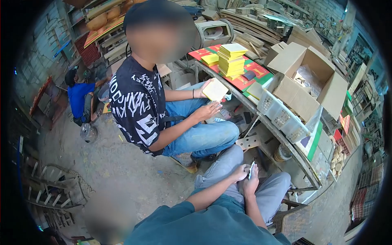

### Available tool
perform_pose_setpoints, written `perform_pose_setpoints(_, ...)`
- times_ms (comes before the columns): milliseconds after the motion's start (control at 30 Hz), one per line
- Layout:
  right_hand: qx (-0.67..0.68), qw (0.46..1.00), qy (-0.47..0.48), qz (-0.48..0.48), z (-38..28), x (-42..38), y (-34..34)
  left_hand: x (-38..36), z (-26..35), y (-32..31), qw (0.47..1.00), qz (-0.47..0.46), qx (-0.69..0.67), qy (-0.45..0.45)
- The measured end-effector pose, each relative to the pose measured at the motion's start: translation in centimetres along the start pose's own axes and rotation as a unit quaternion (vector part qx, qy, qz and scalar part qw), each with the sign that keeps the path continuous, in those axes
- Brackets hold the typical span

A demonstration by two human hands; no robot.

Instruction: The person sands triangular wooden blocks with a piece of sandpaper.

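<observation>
Both of the wearer's hands meet over the lap, between the grey-trousered knees: the left hand point(240, 171) and the right hand point(252, 182) close together on a small thin pale piece point(251, 170), which stands on edge between the fingers, probably so that its narrow side faces up for working; what exactly the piece is cannot be told at this size. At about 11 o'clock from the hands sits a co-worker point(141, 104) in a black patterned shirt and blue jeans, who holds a pale yellow square tile point(215, 89) in one hand while the other hand rests flat just under it, a hold that keeps the face turned up for handling. Beyond that tile, at 12 o'clock, a neat stack of yellow squares point(231, 60) stands on red and green boards point(249, 75), likely piled so for easy reach from either seat. These lie on a long tabletop point(295, 157) that runs from 12 o'clock round to 3 o'clock; it also carries a white plastic basket point(281, 114) and, just beyond it, an open cardboard box point(310, 75). At 2 o'clock, beyond the tabletop's far edge, a heap of small round wooden pieces point(337, 159) shows. The floor point(122, 171) is bare, dusty concrete. At 10 o'clock, well apart, another person in a blue shirt point(79, 98) crouches by the wall. Stacked timber and board offcuts point(245, 28) crowd the back of the workshop at 12 o'clock.
</observation>
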State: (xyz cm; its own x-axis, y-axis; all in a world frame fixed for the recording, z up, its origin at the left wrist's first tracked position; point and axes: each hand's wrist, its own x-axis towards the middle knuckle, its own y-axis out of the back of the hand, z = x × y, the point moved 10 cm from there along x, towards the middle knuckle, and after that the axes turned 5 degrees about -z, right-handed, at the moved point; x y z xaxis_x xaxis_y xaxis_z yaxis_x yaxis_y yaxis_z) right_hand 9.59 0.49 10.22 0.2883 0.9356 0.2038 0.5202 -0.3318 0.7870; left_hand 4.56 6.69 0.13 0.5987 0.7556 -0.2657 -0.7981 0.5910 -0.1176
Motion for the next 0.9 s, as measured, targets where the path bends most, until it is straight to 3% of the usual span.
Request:
perform_pose_setpoints(67, 0.056, 0.998, 0.013, 0.007, -0.4, 0.0, 0.4, 0.7, -1.1, 0.2, 1.0, 0.013, -0.005, 0.011)
perform_pose_setpoints(133, 0.094, 0.996, 0.002, 0.007, -0.8, 0.2, 1.0, 0.0, -0.5, 0.3, 0.995, 0.014, -0.091, 0.048)
perform_pose_setpoints(167, 0.126, 0.992, -0.016, -0.002, -0.8, 0.2, 1.0, 0.0, -0.5, 0.1, 0.978, 0.003, -0.199, 0.055)
perform_pose_setpoints(233, 0.161, 0.986, -0.035, -0.013, -0.9, 0.3, 0.8, 0.5, -0.6, 0.6, 0.972, 0.005, -0.232, 0.031)
perform_pose_setpoints(367, 0.158, 0.987, 0.03, 0.015, -2.6, 0.2, 0.6, -0.8, 1.0, 0.8, 0.954, -0.011, -0.3, 0.025)
perform_pose_setpoints(600, 0.193, 0.981, -0.016, 0.034, -1.2, 0.2, 1.3, 0.5, -1.6, 0.0, 0.951, -0.051, -0.299, 0.054)
perform_pose_setpoints(667, 0.182, 0.982, -0.022, 0.05, -0.5, -0.3, 1.3, 0.0, -0.6, 0.7, 0.978, 0.023, -0.205, -0.017)
perform_pose_setpoints(767, 0.2, 0.977, -0.048, 0.058, 0.5, -0.7, 1.2, -0.6, 0.2, -0.8, 0.985, -0.033, -0.17, 0.008)
perform_pose_setpoints(900, 0.227, 0.968, -0.095, 0.041, 1.9, -1.6, 0.9, -1.3, -0.2, -1.0, 0.996, -0.022, -0.082, 0.024)
